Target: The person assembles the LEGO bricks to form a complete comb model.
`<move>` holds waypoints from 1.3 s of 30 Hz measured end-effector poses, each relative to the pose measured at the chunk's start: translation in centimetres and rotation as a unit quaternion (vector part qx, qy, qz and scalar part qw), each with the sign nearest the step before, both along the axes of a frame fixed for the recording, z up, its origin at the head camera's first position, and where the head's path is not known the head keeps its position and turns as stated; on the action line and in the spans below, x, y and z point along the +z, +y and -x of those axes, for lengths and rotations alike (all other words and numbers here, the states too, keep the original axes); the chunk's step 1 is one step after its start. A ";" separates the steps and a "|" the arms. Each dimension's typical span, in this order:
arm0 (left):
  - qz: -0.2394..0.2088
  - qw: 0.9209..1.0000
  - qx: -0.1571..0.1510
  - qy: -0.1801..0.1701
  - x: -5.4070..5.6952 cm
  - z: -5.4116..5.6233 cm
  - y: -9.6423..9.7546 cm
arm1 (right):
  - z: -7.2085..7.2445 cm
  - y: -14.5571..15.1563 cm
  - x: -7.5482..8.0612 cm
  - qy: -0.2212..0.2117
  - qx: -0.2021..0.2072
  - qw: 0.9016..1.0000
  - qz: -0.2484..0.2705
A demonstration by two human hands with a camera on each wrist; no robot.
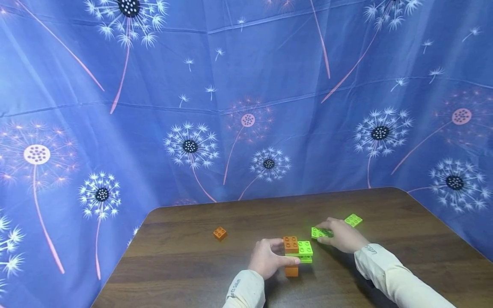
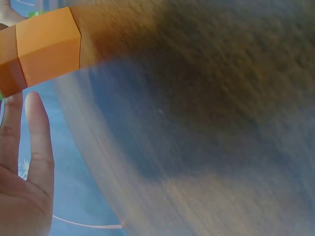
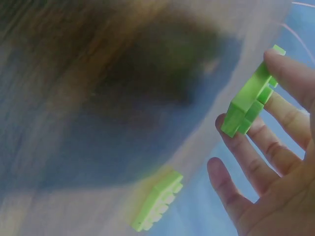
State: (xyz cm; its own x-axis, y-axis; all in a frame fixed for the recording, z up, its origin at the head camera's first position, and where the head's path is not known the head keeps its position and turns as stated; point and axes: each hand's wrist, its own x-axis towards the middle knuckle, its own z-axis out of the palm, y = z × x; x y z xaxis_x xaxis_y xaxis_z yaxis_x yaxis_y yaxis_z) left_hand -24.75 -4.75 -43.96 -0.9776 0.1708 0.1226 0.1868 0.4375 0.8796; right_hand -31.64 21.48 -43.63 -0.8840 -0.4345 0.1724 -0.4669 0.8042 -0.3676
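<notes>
My left hand grips a small stack of toy building bricks by its left side. On top sits an orange brick, two flat green bricks jut out to the right, and another orange brick forms the bottom. The left wrist view shows an orange side of the stack. Farther back and to the right, my right hand pinches a flat green brick between thumb and fingers. Its studs and edge show in the right wrist view; the fingers partly cover it from above.
Behind the right hand lies another flat green brick, apart from it. A loose orange brick rests on the brown wooden table at left. A blue dandelion-print cloth hangs along the table's far and side edges.
</notes>
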 end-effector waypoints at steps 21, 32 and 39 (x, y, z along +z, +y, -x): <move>-0.001 1.000 -0.005 0.011 0.0 0.2 -0.3 | -4.0 -2.7 6.5 0.084 0.080 0.992 0.045; 0.005 1.000 -0.012 0.017 -0.1 0.3 -0.1 | -5.2 -4.2 8.0 0.098 0.131 0.985 0.048; 0.000 1.000 -0.017 0.009 -0.1 0.2 -0.1 | -5.8 -5.0 8.2 0.085 0.155 0.984 0.032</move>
State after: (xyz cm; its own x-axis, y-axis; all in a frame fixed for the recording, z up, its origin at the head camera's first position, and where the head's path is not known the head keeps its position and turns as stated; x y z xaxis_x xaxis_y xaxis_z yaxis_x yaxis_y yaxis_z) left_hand -24.96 -4.85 -44.04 -0.9689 0.2036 0.1409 0.2179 0.4304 0.8759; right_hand -25.86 16.52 -35.40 -0.6669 -0.6619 0.3422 -0.7452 0.5910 -0.3089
